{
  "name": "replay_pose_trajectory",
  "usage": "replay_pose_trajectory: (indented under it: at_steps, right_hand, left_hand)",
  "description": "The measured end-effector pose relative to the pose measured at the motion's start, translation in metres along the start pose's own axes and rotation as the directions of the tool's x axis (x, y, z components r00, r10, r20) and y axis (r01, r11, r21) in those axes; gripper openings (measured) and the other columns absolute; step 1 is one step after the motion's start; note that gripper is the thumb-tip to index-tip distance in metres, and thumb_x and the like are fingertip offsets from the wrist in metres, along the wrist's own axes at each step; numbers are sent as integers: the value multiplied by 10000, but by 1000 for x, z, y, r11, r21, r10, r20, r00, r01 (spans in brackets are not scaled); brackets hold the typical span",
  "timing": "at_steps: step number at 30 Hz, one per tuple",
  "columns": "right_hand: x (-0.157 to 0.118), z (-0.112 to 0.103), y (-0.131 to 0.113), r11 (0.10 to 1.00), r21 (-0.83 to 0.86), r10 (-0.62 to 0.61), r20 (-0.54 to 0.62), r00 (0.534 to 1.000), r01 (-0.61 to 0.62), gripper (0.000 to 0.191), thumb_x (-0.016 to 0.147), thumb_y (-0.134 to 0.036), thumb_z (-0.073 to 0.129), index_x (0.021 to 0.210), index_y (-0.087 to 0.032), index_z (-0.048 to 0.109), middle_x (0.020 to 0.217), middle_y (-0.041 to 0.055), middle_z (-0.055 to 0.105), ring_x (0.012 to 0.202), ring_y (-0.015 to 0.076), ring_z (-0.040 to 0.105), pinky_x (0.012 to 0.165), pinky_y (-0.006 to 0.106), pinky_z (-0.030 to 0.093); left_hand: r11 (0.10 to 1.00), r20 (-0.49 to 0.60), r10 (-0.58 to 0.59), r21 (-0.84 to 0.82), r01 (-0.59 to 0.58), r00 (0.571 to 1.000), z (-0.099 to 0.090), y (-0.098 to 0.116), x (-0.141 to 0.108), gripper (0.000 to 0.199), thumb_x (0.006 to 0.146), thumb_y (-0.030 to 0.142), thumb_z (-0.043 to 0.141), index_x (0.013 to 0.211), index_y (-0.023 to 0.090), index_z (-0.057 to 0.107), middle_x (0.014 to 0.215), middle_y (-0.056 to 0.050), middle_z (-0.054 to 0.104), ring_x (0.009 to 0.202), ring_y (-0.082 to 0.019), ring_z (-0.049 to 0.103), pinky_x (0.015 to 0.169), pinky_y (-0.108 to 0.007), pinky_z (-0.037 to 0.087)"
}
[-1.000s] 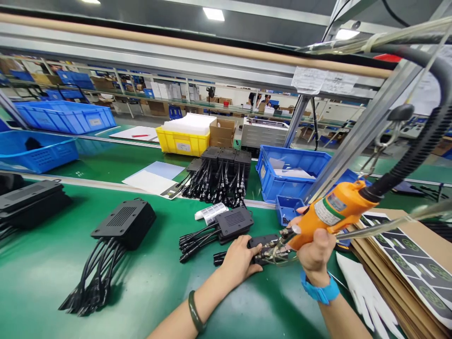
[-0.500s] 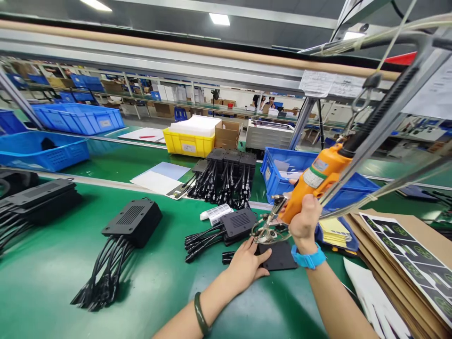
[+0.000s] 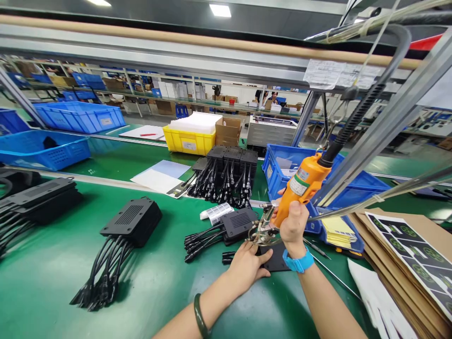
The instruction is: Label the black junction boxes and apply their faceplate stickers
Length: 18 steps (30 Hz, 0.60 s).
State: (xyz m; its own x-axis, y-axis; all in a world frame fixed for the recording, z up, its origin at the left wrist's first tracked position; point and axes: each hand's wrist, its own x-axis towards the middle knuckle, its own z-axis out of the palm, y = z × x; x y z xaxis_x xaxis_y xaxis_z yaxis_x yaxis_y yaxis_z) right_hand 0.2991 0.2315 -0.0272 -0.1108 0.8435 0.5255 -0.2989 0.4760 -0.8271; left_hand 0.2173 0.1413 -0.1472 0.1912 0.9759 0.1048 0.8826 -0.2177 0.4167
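Observation:
In my right hand (image 3: 295, 222) is an orange electric screwdriver (image 3: 301, 184), gripped around its body and tilted, with its metal tip end low over a flat black panel (image 3: 277, 263). The tip itself is hidden among metal fittings and thin tubes. My left hand (image 3: 247, 267) lies with fingers spread at the panel's left side, touching it. Short black cable ends (image 3: 228, 257) stick out left of the panel. Just behind my left fingers sits a black vented box (image 3: 238, 222) with a bundle of black cables, beside a roll of printed labels (image 3: 217, 213).
Another cabled black box (image 3: 132, 219) stands to the left, and more are stacked at the back (image 3: 233, 162). A blue bin (image 3: 270, 172) is behind the screwdriver. To the right lie yellow slips (image 3: 337, 231), a white glove (image 3: 376, 292) and cardboard sheets (image 3: 395, 278). A metal post (image 3: 356, 160) slants close by.
The screwdriver and my right hand have moved left and slightly down, and the tool stands more upright over the panel. My left hand stays in place.

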Motion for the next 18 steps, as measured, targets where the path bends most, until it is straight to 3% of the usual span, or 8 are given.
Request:
replay_pose_trajectory:
  at_steps: [5,11,13,18]
  right_hand:
    - [-9,-9,-6,998,40,-49,14,999,49,369,839,-530,485,949,-190,578,569,-14,541,383,132,473,341,254,399]
    - [2,-23,-59,991,15,-135,-65,989,136,372,900,-496,447,807,-178,615,619,34,570,506,149,554,441,264,465]
    - [6,-24,-73,986,-14,-164,-99,981,164,412,914,-529,425,816,-187,632,611,40,562,533,168,566,427,268,454]
    - [-5,-23,-67,996,-47,-77,-55,995,75,394,908,-514,427,969,-193,648,599,13,560,443,143,514,364,249,406]
  left_hand:
    - [999,5,10,-33,-10,1000,0,-1,0,629,762,493,724,1337,313,541,1266,-113,573,1198,-292,531,1044,-445,429]
    - [993,-35,40,-107,-43,999,-6,-1,-1,543,747,433,776,1248,296,617,1381,-88,464,1324,-299,396,1116,-448,352]
    - [988,-53,43,-144,-51,998,-7,-1,1,488,736,405,792,1187,284,653,1328,-69,493,1262,-270,450,1084,-409,395]
    - [977,-110,-31,-211,7,993,-3,-3,4,558,628,401,868,1116,212,672,1225,-86,527,1125,-261,521,1009,-405,458]
